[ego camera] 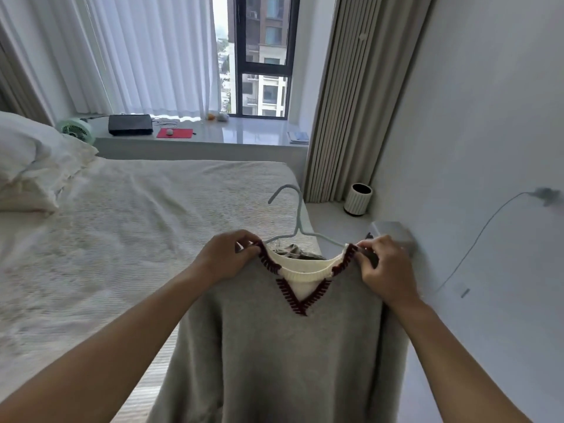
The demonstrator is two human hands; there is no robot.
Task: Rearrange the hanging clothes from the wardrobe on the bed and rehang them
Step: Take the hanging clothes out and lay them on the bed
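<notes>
Sweater point(274, 346) hem cut off, hanger point(297, 221) (shoulders hidden)

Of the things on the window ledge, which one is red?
The flat red mat with a small white object on it, right of the dark case; the fan at the left end is pale green.

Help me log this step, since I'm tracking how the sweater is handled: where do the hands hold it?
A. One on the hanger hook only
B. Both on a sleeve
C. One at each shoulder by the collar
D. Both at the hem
C: the left hand and the right hand each pinch a shoulder of the grey sweater beside its collar, with the hanger hook free above.
</notes>
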